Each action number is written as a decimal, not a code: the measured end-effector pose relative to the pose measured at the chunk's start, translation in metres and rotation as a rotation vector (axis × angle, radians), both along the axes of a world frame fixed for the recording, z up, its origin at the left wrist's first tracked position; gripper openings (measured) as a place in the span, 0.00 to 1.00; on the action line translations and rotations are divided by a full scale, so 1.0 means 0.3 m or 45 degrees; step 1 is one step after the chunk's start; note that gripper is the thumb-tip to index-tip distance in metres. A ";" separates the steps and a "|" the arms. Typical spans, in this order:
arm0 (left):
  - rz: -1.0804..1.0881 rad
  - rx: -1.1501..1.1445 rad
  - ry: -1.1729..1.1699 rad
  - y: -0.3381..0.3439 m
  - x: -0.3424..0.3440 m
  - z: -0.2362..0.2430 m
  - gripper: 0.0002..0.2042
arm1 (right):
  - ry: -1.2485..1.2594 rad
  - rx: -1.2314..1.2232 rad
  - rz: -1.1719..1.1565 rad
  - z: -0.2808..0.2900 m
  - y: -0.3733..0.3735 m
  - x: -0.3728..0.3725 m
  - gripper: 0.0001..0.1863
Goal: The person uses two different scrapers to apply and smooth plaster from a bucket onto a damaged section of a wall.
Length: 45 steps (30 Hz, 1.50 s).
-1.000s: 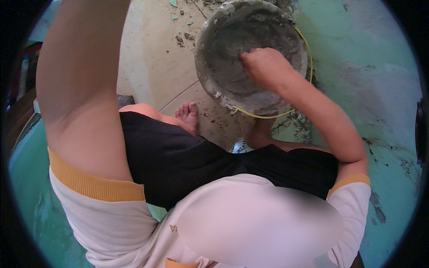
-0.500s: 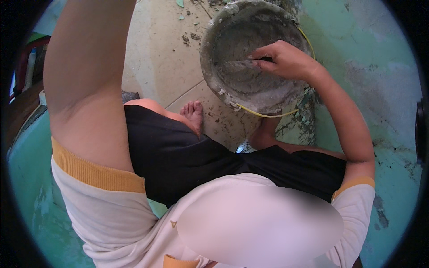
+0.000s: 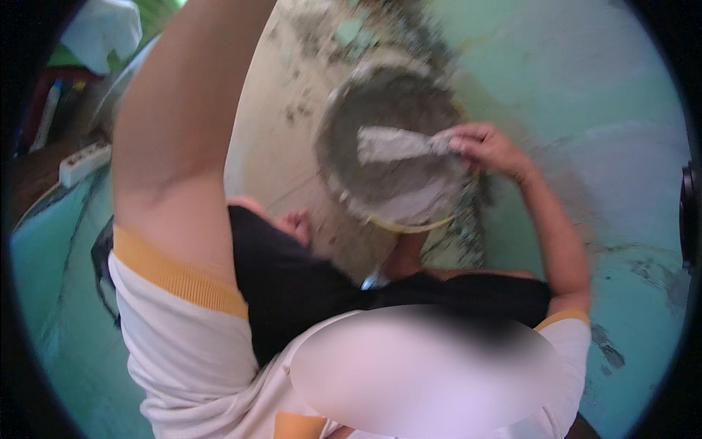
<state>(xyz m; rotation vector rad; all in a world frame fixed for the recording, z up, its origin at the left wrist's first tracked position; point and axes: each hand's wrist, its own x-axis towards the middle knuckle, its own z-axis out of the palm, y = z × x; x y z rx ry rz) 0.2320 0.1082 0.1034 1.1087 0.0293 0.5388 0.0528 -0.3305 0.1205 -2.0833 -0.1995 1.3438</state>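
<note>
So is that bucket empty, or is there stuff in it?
Not empty: grey paste lies in the bucket and coats the scraper in the right hand. How full, I can't tell.

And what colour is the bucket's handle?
The handle is yellow, best seen in the head view.

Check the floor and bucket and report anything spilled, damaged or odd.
Green flakes and dark crumbs litter the pale floor beyond and left of the bucket; they look odd lying loose, like dropped debris. The bucket's rim looks crusted, and the scraper in the right hand is coated grey.
</note>
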 end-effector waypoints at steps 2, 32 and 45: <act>0.037 0.031 0.090 0.047 -0.059 0.003 0.11 | 0.054 0.086 -0.263 0.019 -0.032 -0.005 0.17; 0.374 0.131 0.404 0.001 -0.030 -0.008 0.12 | -2.592 -0.879 1.167 0.593 0.191 0.510 0.19; 0.325 0.290 0.542 -0.004 -0.013 -0.005 0.13 | -2.507 -1.062 1.280 0.722 0.285 0.437 0.20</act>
